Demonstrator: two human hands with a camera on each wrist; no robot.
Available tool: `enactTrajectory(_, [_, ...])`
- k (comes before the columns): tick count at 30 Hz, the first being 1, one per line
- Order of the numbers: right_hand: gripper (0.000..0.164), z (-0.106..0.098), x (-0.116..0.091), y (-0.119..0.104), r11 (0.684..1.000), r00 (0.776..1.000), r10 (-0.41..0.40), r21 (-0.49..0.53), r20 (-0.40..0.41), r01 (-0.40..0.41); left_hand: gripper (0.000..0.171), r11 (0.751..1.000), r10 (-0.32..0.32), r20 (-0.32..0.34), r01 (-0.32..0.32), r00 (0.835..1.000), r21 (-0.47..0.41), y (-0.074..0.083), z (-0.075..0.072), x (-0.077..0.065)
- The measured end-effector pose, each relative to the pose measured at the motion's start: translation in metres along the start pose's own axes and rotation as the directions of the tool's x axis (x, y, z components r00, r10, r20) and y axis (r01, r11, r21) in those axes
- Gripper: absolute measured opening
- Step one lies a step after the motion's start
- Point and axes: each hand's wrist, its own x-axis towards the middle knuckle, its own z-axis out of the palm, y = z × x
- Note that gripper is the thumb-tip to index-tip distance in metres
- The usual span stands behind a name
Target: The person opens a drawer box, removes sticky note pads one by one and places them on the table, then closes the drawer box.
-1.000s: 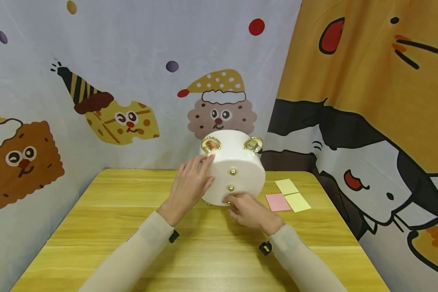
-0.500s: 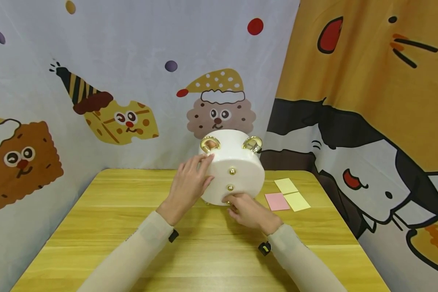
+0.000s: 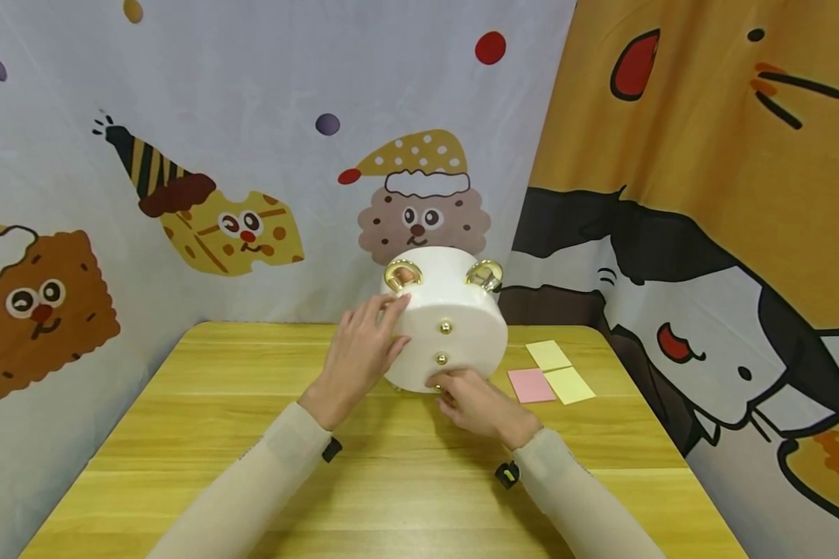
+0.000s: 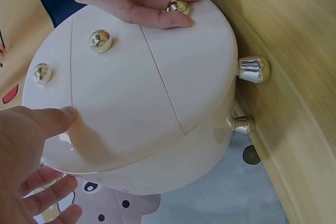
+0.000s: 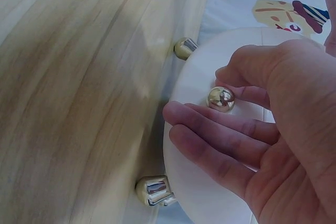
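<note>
A white round drawer box [image 3: 461,310] with gold ears stands toward the back of the table, its front divided by seams and bearing three gold knobs. My left hand [image 3: 360,349] holds the box's left side; its thumb [image 4: 55,121] lies on the front and the fingers reach round the side. At the lowest knob [image 5: 220,99] is my right hand [image 3: 482,404], its bent fingers around the knob. The middle knob [image 4: 101,41] and top knob [image 4: 42,73] are untouched. No gap shows along the drawer seams.
A pink sticky note [image 3: 531,386] and two yellow ones, the nearer yellow note [image 3: 569,386] among them, lie right of the box. Gold feet, one foot [image 4: 254,70] plainly seen, stand under it. A printed curtain [image 3: 266,116] hangs behind the wooden table [image 3: 252,481].
Both hands and the box keep their places. Only a slight shift of the head view shows.
</note>
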Motion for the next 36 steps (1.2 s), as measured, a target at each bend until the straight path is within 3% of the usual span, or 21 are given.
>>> enactTrajectory(13, [0.028,0.0,-0.004,-0.001,1.0,1.0,0.012,0.025,0.027,-0.013,0.079,0.999,0.005,-0.014,-0.005,1.0,-0.033,-0.002,0.0,0.0])
enactTrajectory(36, [0.026,-0.006,-0.016,-0.017,0.998,0.997,0.026,0.059,0.076,-0.031,0.076,0.997,0.002,0.025,0.0,1.0,-0.075,-0.006,0.001,0.0])
